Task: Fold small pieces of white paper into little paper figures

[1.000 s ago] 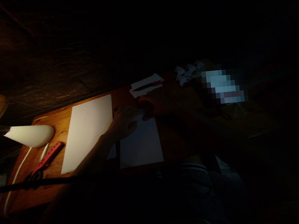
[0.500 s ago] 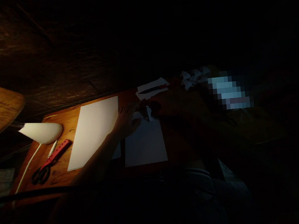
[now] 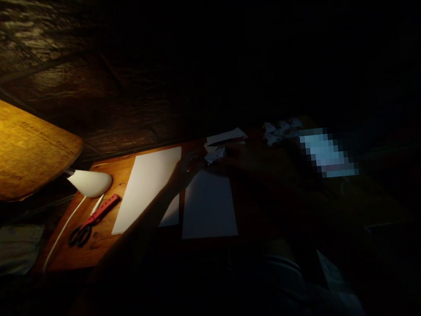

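A small folded piece of white paper [image 3: 215, 155] is held up over the far end of a white sheet [image 3: 208, 208]. My left hand [image 3: 188, 164] has its fingers closed at the left edge of the folded paper. On the other side, my right hand [image 3: 239, 156] grips the same piece, its fingers mostly lost in the dark. Left of the sheet lies a stack of white paper [image 3: 149, 183], brightly lit and partly under my left forearm.
Scissors [image 3: 80, 235] with black handles lie by a red perforated strip [image 3: 104, 208] and the white lamp base [image 3: 92, 183]. The lampshade [image 3: 23, 146] juts in at left. Paper slips [image 3: 226, 135], folded paper pieces [image 3: 282, 129] and a blurred bright screen [image 3: 327, 154] sit farther right.
The folded paper has turned from a narrow upright point to a wider, flatter shape between my hands. My view has shifted, so the table appears lower and more lampshade shows.
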### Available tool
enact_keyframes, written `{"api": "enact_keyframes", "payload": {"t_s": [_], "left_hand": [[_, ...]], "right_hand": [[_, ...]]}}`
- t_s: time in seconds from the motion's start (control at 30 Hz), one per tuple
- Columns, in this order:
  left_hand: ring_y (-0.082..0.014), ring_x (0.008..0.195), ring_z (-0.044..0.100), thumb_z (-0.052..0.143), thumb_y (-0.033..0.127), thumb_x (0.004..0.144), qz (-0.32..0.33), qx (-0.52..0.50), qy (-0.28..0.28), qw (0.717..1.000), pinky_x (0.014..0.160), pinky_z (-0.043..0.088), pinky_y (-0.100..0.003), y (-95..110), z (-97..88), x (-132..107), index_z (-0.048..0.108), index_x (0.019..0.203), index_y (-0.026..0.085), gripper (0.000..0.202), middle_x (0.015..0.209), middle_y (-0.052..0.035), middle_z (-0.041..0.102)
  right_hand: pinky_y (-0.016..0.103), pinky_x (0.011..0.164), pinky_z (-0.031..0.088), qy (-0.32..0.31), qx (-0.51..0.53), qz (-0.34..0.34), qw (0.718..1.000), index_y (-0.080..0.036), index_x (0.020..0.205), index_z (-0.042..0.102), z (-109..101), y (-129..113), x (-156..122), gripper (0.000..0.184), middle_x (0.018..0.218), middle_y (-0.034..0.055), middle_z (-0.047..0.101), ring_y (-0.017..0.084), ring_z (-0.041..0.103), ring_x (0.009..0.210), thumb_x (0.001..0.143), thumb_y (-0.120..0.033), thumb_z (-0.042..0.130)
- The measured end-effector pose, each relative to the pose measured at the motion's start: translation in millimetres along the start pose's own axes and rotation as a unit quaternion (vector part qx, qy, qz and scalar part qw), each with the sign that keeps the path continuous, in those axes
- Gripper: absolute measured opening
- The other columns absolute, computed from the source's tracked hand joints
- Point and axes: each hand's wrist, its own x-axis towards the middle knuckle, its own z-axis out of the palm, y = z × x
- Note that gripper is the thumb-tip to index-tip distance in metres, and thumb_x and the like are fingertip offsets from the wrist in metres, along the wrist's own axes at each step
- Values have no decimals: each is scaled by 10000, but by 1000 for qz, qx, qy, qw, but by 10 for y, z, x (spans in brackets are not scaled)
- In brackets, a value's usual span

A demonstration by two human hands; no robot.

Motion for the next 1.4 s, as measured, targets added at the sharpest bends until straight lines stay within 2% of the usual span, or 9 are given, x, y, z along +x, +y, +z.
{"api": "enact_keyframes", "payload": {"t_s": [0.17, 0.33, 0.43, 0.53, 0.7, 0.93, 1.13, 1.3, 1.4], "left_hand": [[-201, 805, 688, 830, 598, 850, -31, -39, -30, 998, 743, 527, -301, 265, 68, 207, 772, 850, 189, 413, 816, -41, 755], [-154, 632, 557, 793, 599, 853, -11, -8, 28, 1000, 616, 420, -275, 392, 256, 364, 693, 658, 190, 464, 623, -7, 628], [-163, 639, 579, 814, 586, 831, -18, -22, 27, 999, 609, 439, -276, 380, 330, 351, 685, 653, 193, 451, 637, -18, 651], [-159, 643, 578, 841, 596, 787, -30, -51, 40, 997, 593, 449, -269, 338, 383, 289, 678, 648, 196, 454, 634, -6, 624], [-111, 590, 510, 893, 657, 726, -83, -108, 75, 988, 533, 374, -235, 243, 487, 169, 652, 627, 187, 538, 613, 19, 561], [-87, 452, 433, 923, 716, 707, -159, -211, 36, 964, 436, 290, -259, 128, 546, 120, 669, 698, 196, 578, 553, 41, 525], [-92, 501, 443, 915, 687, 735, -159, -234, 17, 959, 480, 310, -267, 17, 554, 147, 699, 755, 194, 538, 600, 31, 559], [-155, 724, 644, 788, 806, 794, -159, -230, 116, 953, 654, 489, -275, -155, 619, 180, 692, 854, 201, 616, 767, -17, 688], [-179, 857, 691, 784, 753, 840, -158, -219, 127, 955, 763, 530, -290, -218, 628, 194, 719, 913, 198, 564, 874, -39, 742]], "right_hand": [[339, 801, 579, -16, 50, 16, 999, -225, 928, 743, 67, 7, 14, 367, 908, 19, 757, 190, 693, 864, 682, -369, 974], [328, 759, 565, -46, 45, -5, 998, -221, 820, 695, 78, -46, 14, 354, 833, 17, 733, 172, 669, 784, 693, -414, 963], [327, 771, 549, -40, 14, 0, 999, -212, 775, 695, 50, -122, -19, 407, 798, 29, 727, 173, 664, 779, 770, -555, 914], [318, 765, 527, -43, -13, 20, 999, -197, 761, 719, 23, -169, -61, 475, 802, 36, 736, 171, 654, 785, 739, -628, 919], [308, 732, 514, -71, -34, 55, 995, -189, 775, 726, 16, -138, -74, 512, 815, 19, 730, 159, 628, 763, 653, -628, 961], [279, 677, 475, -92, -113, 32, 989, -189, 769, 701, -30, -44, -27, 473, 779, -4, 699, 144, 589, 723, 692, -586, 944], [303, 693, 478, -68, -146, 12, 987, -195, 773, 712, -10, 7, -18, 391, 794, 12, 700, 166, 596, 748, 732, -524, 920], [313, 711, 505, -22, -92, 30, 995, -201, 768, 708, 15, -47, -55, 372, 818, 27, 720, 177, 613, 771, 755, -526, 890], [309, 714, 508, -9, -71, 40, 997, -197, 797, 720, 27, -74, -67, 379, 833, 31, 721, 174, 615, 783, 760, -537, 883]]}}
